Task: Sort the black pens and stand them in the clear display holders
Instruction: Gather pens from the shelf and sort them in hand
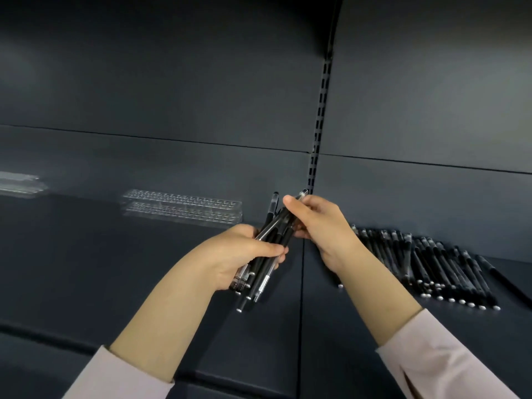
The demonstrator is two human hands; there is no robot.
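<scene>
At the centre of the frame, the left hand point(244, 253) is curled round the lower half of a bundle of pens point(280, 231), thumb across the front and fingers wrapped behind. The right hand point(319, 223) closes on the bundle's upper ends, its thumb pressing the top pen near the tip. The bundle tilts up toward the right. Most of its pens have slim black barrels, a few have clear barrels, and small silver ends poke out below the left hand. At the right of the frame, a row of pens point(431, 263) lies flat on the dark shelf point(115, 269), side by side, black with silver ends toward the camera. One lone pen point(501, 279) lies apart at the far right edge. Left of centre, at the back of the shelf, stands a clear display holder point(184, 207) with rows of small holes. A second clear holder point(20, 182) shows blurred at the left edge. A slotted upright point(321, 125) runs up the back panel above the hands. Pale pink sleeves point(449, 361) cover both forearms at the bottom of the frame.
</scene>
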